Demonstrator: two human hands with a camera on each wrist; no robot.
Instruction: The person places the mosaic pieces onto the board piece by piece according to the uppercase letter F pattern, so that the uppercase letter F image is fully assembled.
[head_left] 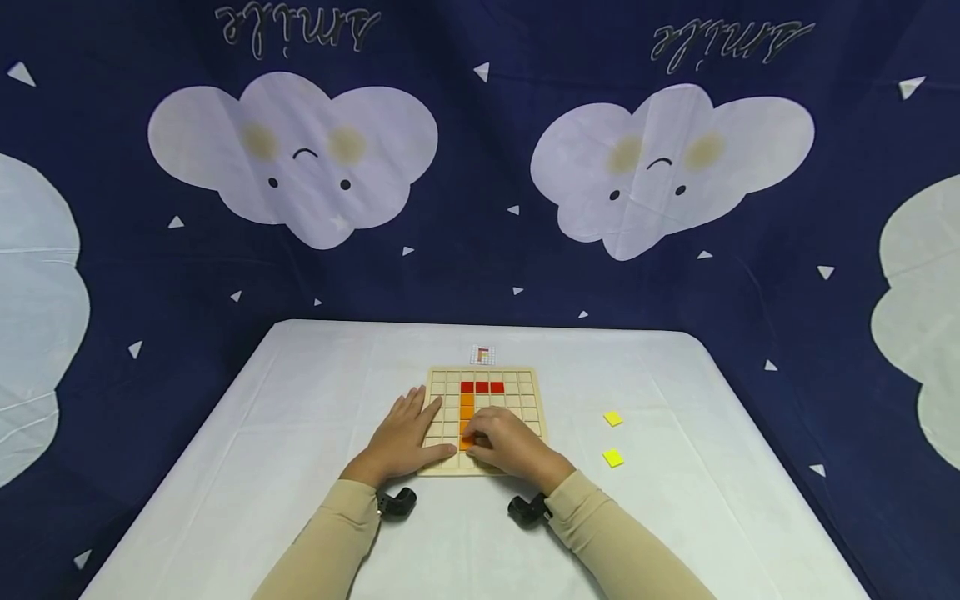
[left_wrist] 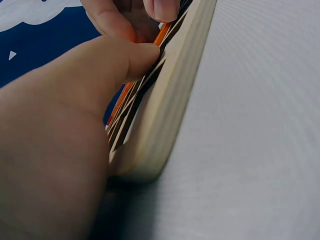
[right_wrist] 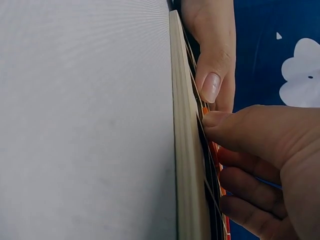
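A light wooden grid board [head_left: 517, 377] lies on the white table. Red square tiles [head_left: 482, 387] form a short row near its far side, with a column of orange tiles [head_left: 467, 401] running toward me from the row's left end. My left hand [head_left: 405, 437] rests on the board's left side, fingers spread and thumb pointing to the column's near end. With curled fingers, my right hand [head_left: 510, 442] pinches the nearest orange tile [head_left: 465, 444] at the board's surface; its fingers partly cover the column. In the right wrist view, the right thumb [right_wrist: 240, 125] meets the tile's near edge beside the left thumb.
Two yellow square tiles [head_left: 613, 458] lie apart on the table to the right of the board. A small printed pattern card [head_left: 483, 355] sits just beyond the board's far edge. A dark blue cloth with clouds [head_left: 480, 275] hangs behind the table.
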